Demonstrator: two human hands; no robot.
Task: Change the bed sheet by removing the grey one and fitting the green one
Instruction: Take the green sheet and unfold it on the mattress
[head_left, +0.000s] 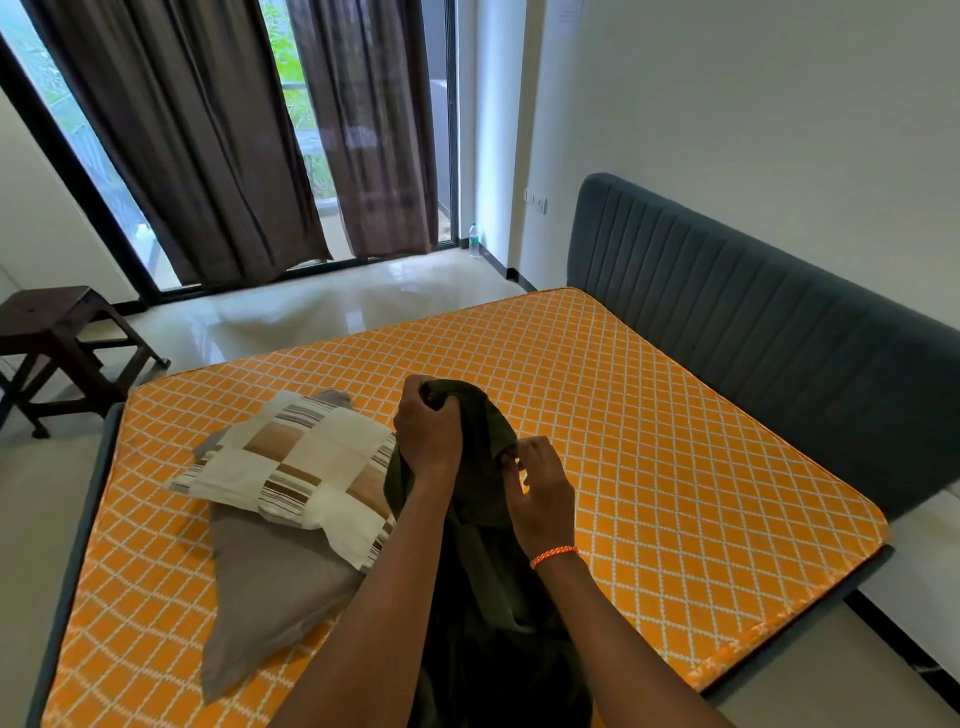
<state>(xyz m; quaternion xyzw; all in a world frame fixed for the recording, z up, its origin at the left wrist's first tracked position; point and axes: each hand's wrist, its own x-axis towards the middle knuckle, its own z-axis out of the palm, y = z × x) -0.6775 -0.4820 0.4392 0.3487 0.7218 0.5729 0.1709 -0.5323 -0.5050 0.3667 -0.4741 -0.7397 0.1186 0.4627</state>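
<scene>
The dark green sheet (488, 597) hangs bunched in front of me over the bare orange quilted mattress (649, 415). My left hand (428, 434) grips a raised fold of the green sheet in a fist. My right hand (540, 488), with an orange thread at the wrist, pinches the sheet's edge just to the right and a little lower. No grey sheet shows on the mattress; a grey pillow (265, 587) lies on its left part.
A checked cream-and-brown pillow (296, 467) rests on the grey pillow. The dark blue-grey headboard (779, 338) runs along the right. A dark stool (57, 338) stands on the floor at left. Brown curtains (234, 130) and a water bottle (474, 240) are by the window.
</scene>
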